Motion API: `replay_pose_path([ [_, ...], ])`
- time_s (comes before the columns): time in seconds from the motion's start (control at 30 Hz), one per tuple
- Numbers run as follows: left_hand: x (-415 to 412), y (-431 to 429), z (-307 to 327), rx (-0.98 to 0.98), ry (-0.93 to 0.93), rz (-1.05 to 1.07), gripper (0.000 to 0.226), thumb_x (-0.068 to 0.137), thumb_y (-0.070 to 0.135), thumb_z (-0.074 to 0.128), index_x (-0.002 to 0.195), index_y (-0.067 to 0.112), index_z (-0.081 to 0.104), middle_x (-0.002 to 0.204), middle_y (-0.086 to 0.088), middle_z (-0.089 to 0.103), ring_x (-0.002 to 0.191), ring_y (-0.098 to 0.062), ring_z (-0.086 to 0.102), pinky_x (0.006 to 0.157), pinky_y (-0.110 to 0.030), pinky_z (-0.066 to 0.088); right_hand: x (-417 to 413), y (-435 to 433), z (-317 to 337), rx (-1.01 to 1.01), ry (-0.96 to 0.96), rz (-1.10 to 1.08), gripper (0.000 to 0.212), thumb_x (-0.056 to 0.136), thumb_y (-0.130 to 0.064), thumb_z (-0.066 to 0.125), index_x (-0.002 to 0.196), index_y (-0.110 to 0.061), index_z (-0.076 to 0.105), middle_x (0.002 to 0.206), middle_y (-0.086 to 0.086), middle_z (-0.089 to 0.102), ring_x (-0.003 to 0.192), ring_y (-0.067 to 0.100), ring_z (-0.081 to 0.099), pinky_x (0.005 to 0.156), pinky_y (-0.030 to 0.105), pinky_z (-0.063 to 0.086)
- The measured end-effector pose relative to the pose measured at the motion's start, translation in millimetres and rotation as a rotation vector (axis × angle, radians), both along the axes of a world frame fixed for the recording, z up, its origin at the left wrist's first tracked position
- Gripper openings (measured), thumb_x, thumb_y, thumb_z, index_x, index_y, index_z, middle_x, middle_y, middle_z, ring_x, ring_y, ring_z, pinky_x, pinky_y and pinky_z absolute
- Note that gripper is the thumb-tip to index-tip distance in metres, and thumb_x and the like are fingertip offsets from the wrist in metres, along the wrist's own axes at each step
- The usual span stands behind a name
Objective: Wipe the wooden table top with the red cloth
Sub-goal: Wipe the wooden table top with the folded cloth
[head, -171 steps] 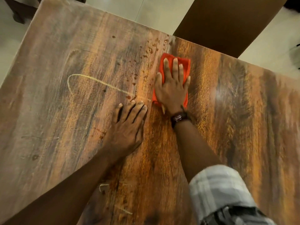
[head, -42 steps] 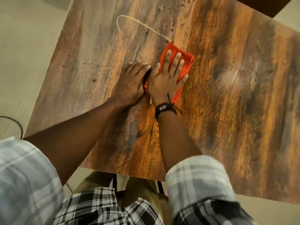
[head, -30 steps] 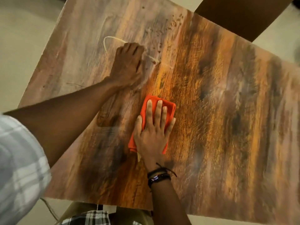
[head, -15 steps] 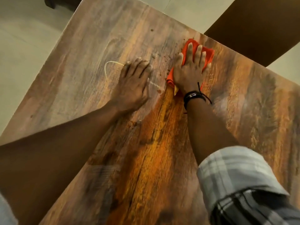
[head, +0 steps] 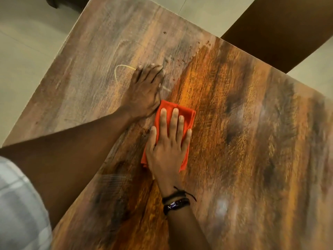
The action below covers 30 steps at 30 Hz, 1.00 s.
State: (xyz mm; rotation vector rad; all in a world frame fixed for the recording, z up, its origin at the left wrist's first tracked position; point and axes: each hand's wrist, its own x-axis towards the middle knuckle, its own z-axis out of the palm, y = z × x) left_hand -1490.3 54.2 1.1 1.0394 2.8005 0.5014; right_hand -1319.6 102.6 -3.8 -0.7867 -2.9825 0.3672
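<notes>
Head camera looks down on the red cloth (head: 187, 114), folded into a pad near the middle of the wooden table top (head: 252, 141). The right hand (head: 166, 150) presses flat on it, fingers straight and slightly spread, dark bands (head: 175, 201) at the wrist. Just beside the cloth's far left corner, the left hand (head: 144, 91) lies flat on the bare wood, fingers straight and together, over one end of a pale looped mark (head: 116, 73). Small dark specks (head: 180, 60) dot the wood beyond it.

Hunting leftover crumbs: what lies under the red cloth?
Only the wooden table top shows around the red cloth; the right hand presses flat on it. Whatever lies beneath is hidden.
</notes>
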Motion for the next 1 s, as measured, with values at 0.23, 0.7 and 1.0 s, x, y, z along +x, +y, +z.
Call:
replay_pose_path([
  [0.23,-2,3,0,0.002,-0.016,0.016,0.064,0.095,0.034,0.018,0.152,0.009,0.032,0.160,-0.008,0.030,0.151,-0.025,0.021,0.123,-0.048,0.012,-87,74,-1,0.008,0.033,-0.057,0.058,0.104,-0.046,0.028,0.159,-0.029,0.023,0.168,0.002,0.014,0.155,0.024,0.012,0.123,0.056,0.005],
  [0.7,-5,7,-7,0.034,0.011,0.054,0.058,0.097,0.028,0.029,0.153,0.012,0.033,0.160,-0.006,0.032,0.150,-0.023,0.021,0.123,-0.046,0.010,-274,161,9,-0.076,-0.099,-0.074,0.060,0.106,-0.047,0.019,0.161,-0.030,0.003,0.169,0.003,-0.006,0.156,0.024,-0.006,0.123,0.057,-0.007],
  [1.0,-3,7,-2,0.014,0.040,0.036,0.060,0.097,0.032,0.023,0.151,0.010,0.036,0.159,-0.007,0.035,0.149,-0.024,0.027,0.121,-0.049,0.018,-72,83,4,-0.052,0.015,0.075,0.059,0.102,-0.048,0.029,0.159,-0.037,0.017,0.169,-0.005,0.007,0.156,0.016,0.001,0.125,0.051,-0.003],
])
